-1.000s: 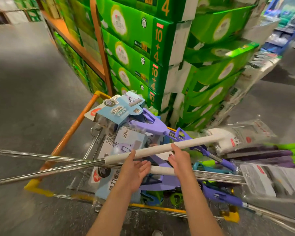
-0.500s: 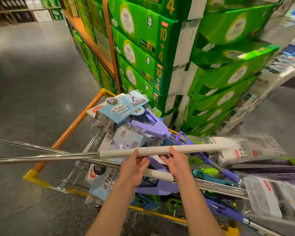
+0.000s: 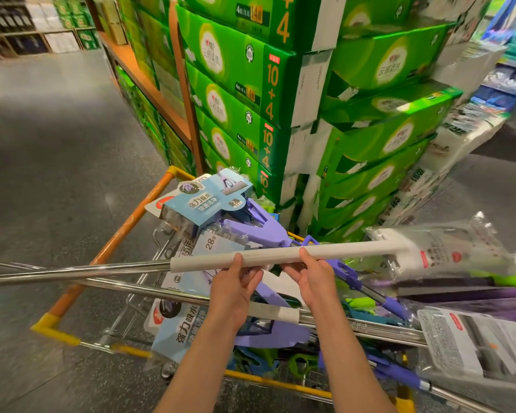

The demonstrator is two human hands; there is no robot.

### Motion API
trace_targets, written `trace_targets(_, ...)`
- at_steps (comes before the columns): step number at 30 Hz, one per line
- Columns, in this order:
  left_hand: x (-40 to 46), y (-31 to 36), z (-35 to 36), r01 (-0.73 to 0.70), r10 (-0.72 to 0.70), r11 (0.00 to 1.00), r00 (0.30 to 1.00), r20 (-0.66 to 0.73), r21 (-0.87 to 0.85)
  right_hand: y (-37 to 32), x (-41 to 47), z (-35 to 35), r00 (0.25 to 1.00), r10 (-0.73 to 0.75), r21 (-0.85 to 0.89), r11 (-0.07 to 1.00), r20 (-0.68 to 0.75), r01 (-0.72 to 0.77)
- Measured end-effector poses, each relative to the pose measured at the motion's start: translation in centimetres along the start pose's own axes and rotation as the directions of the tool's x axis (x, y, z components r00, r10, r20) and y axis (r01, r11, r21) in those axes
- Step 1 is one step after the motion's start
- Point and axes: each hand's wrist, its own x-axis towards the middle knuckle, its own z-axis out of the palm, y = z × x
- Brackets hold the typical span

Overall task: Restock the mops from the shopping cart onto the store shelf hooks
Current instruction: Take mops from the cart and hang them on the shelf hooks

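Green cartons [image 3: 245, 93] stacked ahead read "10+4" on the corner panels; one top face shows "14". Blue card pkg [image 3: 204, 198] on a purple mop head in the cart has Chinese print w/ "2" in a small box; a white tag [image 3: 213, 242] below reads "28". Floor [image 3: 57, 162] is dark grey speckled, shop aisle, orange racking upright [image 3: 185, 93] at left of the cartons. Both hands hold one white-handled mop [image 3: 280, 256] level above the shopping cart [image 3: 113, 242]: left hand [image 3: 236, 289] fingers curled under the white sleeve, thumb on top; right hand [image 3: 313, 281] likewise, just beside it. Its wrapped white head [image 3: 429, 251] sticks out right, steel pole runs left. More mops w/ purple and green parts fill the cart, poles crossing under the hands.
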Motion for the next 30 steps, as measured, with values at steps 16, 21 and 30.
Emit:
trace_targets(16, -4.3, 6.7, -0.9, -0.070, 0.076, 0.997, 0.961, 0.265, -0.032, -3.3, -9.9, 4.4, 0.957, -0.288, 0.112, 0.950, -0.028, 0.290)
trace_targets(21, -6.6, 8.6, -3.1, -0.078, 0.069, 0.997, 0.935, 0.347, 0.012, -1.8, -13.9, 5.3, 0.931, -0.356, 0.162, 0.917, -0.078, 0.364)
trace_targets(30, -10.6, 9.5, -7.7, -0.021, -0.043, 0.992, 0.874, 0.483, 0.127, 2.8, -21.6, 3.5, 0.869, -0.450, 0.215, 0.846, -0.204, 0.488)
